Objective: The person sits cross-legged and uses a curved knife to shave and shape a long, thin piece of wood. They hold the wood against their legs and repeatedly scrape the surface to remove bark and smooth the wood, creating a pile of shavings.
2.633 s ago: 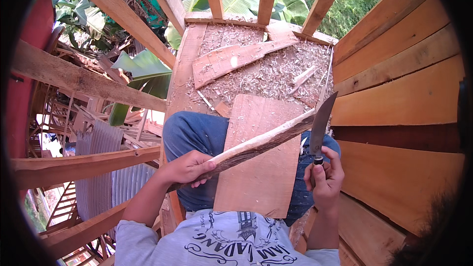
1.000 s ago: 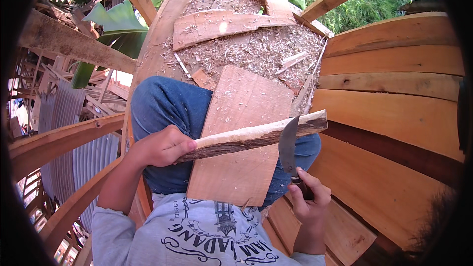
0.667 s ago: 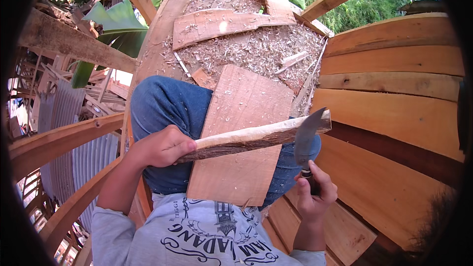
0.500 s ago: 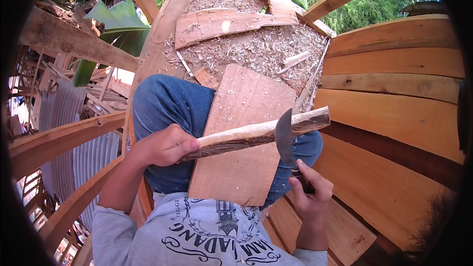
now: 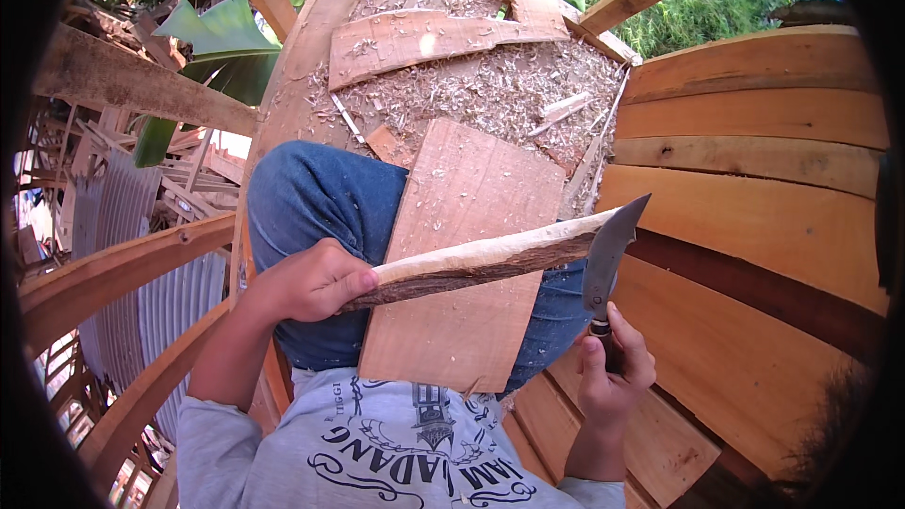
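Observation:
My left hand (image 5: 325, 281) is wrapped round the near-left end of a long strip of wood (image 5: 481, 261). The strip slants up to the right over my lap, its upper face pale and stripped, its lower side dark with rough bark. In my right hand (image 5: 617, 358) is the dark handle of a knife (image 5: 611, 254) with a broad, curved metal blade. The blade points up and crosses the strip's far right end, hiding that tip; whether it touches the wood I cannot tell. Beneath the strip, a flat wooden board (image 5: 452, 330) lies across my thighs.
Wood shavings (image 5: 471, 85) cover the floor ahead, around a large offcut plank (image 5: 415, 42) and a small split piece (image 5: 563, 113). A wall of boards (image 5: 735, 226) stands close on my right. Wooden rails (image 5: 132, 259) run along the left, with corrugated sheets (image 5: 184, 311) beyond.
The knife in my right hand has moved right along the strip, from partway along it to its far end. My left hand and the strip have hardly moved.

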Demonstrator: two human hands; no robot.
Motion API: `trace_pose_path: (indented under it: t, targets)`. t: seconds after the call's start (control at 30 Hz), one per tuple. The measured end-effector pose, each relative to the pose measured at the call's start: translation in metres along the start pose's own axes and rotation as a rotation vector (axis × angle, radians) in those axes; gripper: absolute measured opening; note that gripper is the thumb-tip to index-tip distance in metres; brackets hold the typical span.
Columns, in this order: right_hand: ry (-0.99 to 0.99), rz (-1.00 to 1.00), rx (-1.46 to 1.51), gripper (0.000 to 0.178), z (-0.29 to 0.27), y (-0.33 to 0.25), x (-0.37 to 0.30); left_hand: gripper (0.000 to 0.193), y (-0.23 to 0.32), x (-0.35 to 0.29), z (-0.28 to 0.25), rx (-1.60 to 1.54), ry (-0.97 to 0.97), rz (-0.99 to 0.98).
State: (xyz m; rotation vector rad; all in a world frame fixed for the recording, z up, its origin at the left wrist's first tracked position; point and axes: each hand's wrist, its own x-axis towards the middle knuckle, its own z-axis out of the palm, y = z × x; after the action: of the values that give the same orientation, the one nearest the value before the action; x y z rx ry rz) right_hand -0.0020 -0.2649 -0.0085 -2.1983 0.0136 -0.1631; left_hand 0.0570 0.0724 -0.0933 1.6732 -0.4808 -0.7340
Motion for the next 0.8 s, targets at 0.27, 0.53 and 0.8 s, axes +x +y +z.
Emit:
trace_pose_path:
  t: [0.27, 0.53, 0.8]
  targets:
    - [-0.115, -0.117, -0.085, 0.033, 0.0, -0.006, 0.012, 0.049, -0.001, 0.0, 0.003, 0.043, 0.017, 0.031]
    - [-0.107, -0.118, -0.092, 0.032, -0.001, -0.008, 0.012, 0.047, 0.003, 0.0, 0.001, 0.044, 0.006, 0.01]
    - [-0.097, -0.139, -0.096, 0.032, 0.002, -0.008, 0.009, 0.047, -0.002, -0.001, 0.003, 0.029, 0.033, 0.037]
